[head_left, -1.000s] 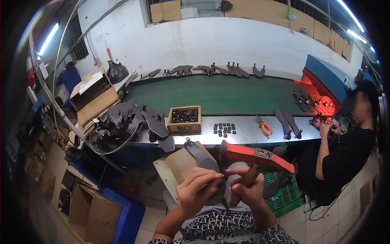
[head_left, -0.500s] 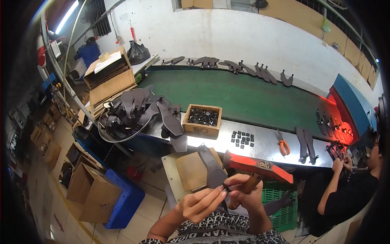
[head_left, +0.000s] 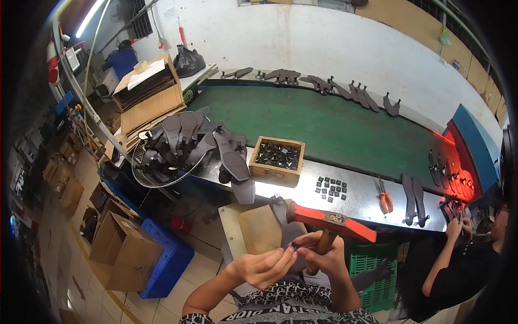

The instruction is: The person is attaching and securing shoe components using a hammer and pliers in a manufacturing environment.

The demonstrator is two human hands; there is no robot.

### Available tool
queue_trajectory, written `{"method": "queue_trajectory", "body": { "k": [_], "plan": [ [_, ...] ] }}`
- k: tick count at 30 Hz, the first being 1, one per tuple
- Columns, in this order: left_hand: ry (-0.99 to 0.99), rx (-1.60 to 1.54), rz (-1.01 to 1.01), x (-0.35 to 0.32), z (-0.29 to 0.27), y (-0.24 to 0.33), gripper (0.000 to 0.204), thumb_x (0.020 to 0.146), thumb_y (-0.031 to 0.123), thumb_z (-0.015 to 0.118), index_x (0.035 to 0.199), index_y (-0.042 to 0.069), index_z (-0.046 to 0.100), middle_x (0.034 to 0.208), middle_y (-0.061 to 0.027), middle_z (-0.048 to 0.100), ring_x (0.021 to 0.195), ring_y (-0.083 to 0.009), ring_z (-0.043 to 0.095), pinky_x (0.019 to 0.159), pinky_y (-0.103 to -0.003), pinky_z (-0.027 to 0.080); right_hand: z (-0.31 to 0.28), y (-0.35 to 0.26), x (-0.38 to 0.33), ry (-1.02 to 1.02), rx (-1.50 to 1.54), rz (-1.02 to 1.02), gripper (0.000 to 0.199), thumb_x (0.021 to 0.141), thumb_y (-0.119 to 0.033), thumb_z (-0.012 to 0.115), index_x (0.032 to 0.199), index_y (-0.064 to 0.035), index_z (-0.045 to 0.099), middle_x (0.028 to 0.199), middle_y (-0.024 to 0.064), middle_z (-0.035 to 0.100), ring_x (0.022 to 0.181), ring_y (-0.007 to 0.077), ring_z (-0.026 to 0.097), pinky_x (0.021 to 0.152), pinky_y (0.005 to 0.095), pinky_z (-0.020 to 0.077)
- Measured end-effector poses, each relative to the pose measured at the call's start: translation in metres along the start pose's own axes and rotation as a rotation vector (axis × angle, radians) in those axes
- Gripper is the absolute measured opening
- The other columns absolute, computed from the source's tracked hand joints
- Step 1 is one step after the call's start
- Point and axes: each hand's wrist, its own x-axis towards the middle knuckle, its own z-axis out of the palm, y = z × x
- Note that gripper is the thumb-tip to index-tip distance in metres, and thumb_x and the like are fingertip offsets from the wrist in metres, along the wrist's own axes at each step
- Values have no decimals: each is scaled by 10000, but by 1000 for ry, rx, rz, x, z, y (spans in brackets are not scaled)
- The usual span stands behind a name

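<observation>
A red-headed hammer (head_left: 332, 218) is gripped in the right hand (head_left: 327, 257); between the hands, a small dark piece (head_left: 294, 245) is pinched by the left hand (head_left: 267, 267). Just beyond, a grey sole-shaped piece (head_left: 290, 229) is seen.

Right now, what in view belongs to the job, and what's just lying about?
Belongs to the job:
red hammer, in the right fingers
small dark piece, at the left fingers
wooden box of parts, likely

Apparently lying about:
black bag
open cardboard box
tape roll
</observation>
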Motion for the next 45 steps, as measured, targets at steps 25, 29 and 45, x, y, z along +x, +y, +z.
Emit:
{"method": "queue_trajectory", "body": {
  "k": [25,29,45],
  "plan": [
    [-85,-574,-1337,-102,123,9,205,840,134,685,1022,41,685,969,-110,713,911,-300,672,1080,-491,338,-32,92,138,-328,-593,-148,231,879,-49,656,1104,3,655,992,92,726,935,170,686,836,295,538],
    [-120,-623,-1345,-94,113,5,227,851,160,676,1055,60,681,1024,-111,703,970,-291,657,1091,-485,314,-27,71,133,-391,-750,-155,251,840,-29,642,1090,-5,630,881,183,667,797,244,669,724,327,512],
    [-17,-749,-1356,-93,107,1,282,755,125,756,1015,31,702,921,-128,707,845,-237,666,876,-375,470,-19,71,118,-381,-819,-338,477,754,42,633,1213,-85,606,1028,191,670,881,363,658,761,379,520]
  ]
}}
